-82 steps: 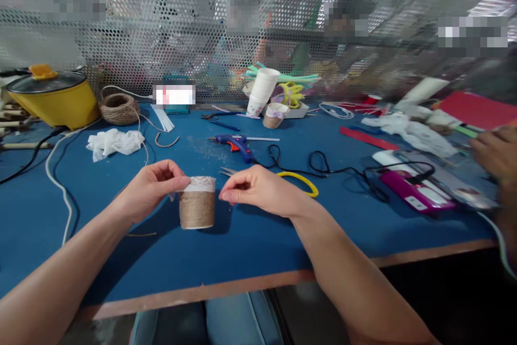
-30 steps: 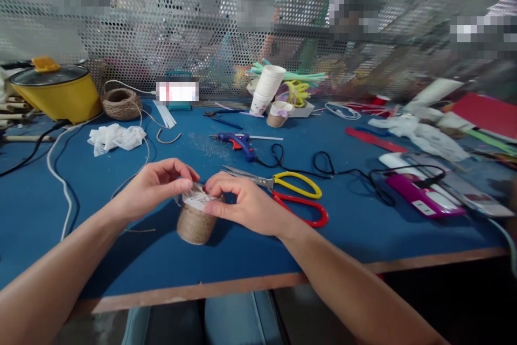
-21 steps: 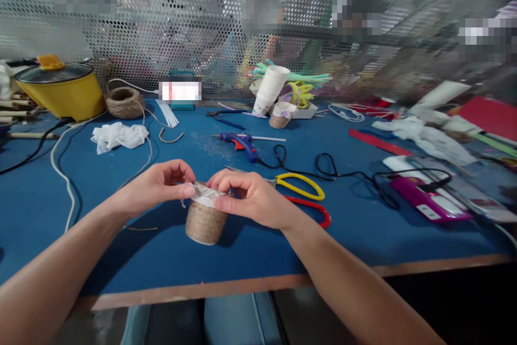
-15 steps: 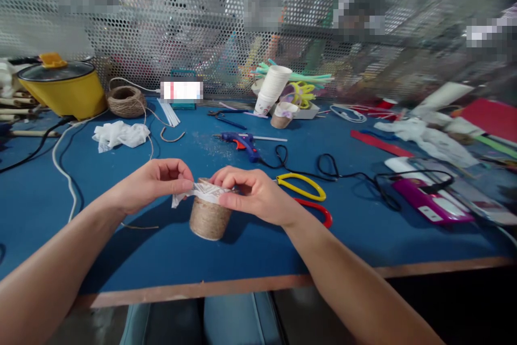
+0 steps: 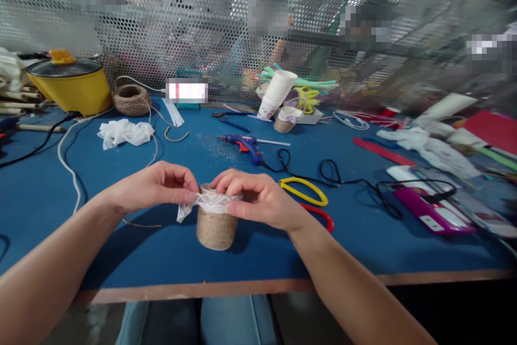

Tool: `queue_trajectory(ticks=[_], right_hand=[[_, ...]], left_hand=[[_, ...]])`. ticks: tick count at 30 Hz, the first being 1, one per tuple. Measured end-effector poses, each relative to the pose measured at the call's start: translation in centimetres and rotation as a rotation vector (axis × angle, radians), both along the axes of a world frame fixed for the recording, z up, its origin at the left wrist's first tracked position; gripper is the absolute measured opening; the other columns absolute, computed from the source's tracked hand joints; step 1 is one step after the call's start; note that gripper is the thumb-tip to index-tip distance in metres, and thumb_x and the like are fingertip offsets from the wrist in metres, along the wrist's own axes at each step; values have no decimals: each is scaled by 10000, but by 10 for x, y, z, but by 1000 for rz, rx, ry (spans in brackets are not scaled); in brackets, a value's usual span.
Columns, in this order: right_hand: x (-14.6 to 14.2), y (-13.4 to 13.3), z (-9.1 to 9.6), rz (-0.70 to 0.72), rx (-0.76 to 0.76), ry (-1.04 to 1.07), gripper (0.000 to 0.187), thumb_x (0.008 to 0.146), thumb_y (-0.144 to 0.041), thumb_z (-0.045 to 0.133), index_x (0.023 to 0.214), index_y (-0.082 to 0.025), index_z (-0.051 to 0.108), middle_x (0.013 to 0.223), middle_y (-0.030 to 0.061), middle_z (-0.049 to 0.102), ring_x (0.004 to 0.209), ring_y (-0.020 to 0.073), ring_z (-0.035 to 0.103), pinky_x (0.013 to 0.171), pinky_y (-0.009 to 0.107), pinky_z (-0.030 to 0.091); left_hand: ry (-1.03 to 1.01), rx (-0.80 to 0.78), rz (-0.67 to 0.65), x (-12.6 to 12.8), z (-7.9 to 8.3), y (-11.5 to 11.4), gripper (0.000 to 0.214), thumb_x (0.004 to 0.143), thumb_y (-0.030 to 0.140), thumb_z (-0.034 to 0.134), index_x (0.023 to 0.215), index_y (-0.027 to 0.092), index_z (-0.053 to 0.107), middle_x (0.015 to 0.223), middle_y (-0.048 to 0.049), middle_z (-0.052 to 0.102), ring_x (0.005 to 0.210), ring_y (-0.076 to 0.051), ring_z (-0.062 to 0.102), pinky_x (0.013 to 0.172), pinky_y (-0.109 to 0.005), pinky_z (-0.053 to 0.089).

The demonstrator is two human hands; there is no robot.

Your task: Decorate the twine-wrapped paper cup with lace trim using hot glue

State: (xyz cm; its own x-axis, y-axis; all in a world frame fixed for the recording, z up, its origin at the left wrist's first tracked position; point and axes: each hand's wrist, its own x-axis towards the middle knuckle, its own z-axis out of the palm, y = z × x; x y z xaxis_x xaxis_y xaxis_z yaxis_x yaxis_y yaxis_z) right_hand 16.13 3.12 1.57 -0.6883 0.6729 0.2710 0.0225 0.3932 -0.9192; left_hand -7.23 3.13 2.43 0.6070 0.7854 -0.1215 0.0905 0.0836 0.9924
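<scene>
A twine-wrapped cup (image 5: 217,231) is held just above the near part of the blue table, with a band of white lace ribbon (image 5: 212,204) around its upper part. My left hand (image 5: 167,183) pinches the lace at the cup's left side, and a loose end hangs below the fingers. My right hand (image 5: 252,197) grips the cup at its rim, thumb pressed on the lace in front and fingers over the top. Scissors with a yellow handle (image 5: 305,191) and a red handle lie just right of it, partly hidden by my right wrist.
Beyond the hands lies a blue glue gun (image 5: 247,147), its black cord running right to a purple power strip (image 5: 430,210). Twine ball (image 5: 131,100), crumpled white lace (image 5: 125,133) and yellow pot (image 5: 68,86) stand left. Stacked paper cups (image 5: 278,94) and a decorated cup (image 5: 287,119) are at the back.
The cup and both hands sit slightly lower and further right in the view; the whole scene has also shifted a little to the right. The grip on cup and lace is unchanged.
</scene>
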Motion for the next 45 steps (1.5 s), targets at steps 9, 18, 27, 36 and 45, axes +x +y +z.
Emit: queue_trajectory(ticks=[9, 18, 27, 36, 45], right_hand=[[-8, 1, -8, -171, 161, 5, 199, 811, -363, 640, 724, -192, 591, 864, 51, 629, 942, 179, 594, 919, 391, 463], [-14, -1, -13, -203, 222, 123, 140, 801, -298, 666, 720, -200, 605, 833, 43, 628, 937, 176, 601, 905, 374, 476], [-11, -6, -8, -225, 246, 79, 73, 786, -238, 679, 829, -205, 630, 956, 57, 644, 1009, 187, 593, 913, 363, 471], [-12, -7, -4, -508, 98, 57, 159, 807, -320, 612, 875, -184, 564, 913, 54, 603, 856, 162, 587, 823, 328, 483], [-20, -6, -11, -338, -344, 49, 170, 731, -317, 657, 740, -173, 567, 706, -16, 590, 661, 110, 545, 677, 270, 449]], left_hand=[[17, -110, -302, 3, 11, -26, 164, 728, 280, 713, 864, 189, 721, 778, -79, 716, 705, -204, 664, 652, -294, 518], [-27, 228, 397, 4, -3, -3, 253, 645, 287, 780, 851, 190, 669, 757, -6, 636, 664, -122, 572, 604, -204, 460], [-109, -84, 112, 25, -18, -8, 578, 600, 310, 804, 1099, 174, 548, 993, -52, 639, 902, -189, 596, 769, -268, 471], [-95, 60, 500, 26, -21, -4, 682, 567, 359, 818, 1139, 180, 492, 993, -43, 623, 865, -197, 595, 743, -290, 474], [-121, 119, 540, 30, -27, -6, 749, 550, 378, 835, 1170, 181, 465, 1063, -56, 609, 963, -218, 574, 797, -288, 460]])
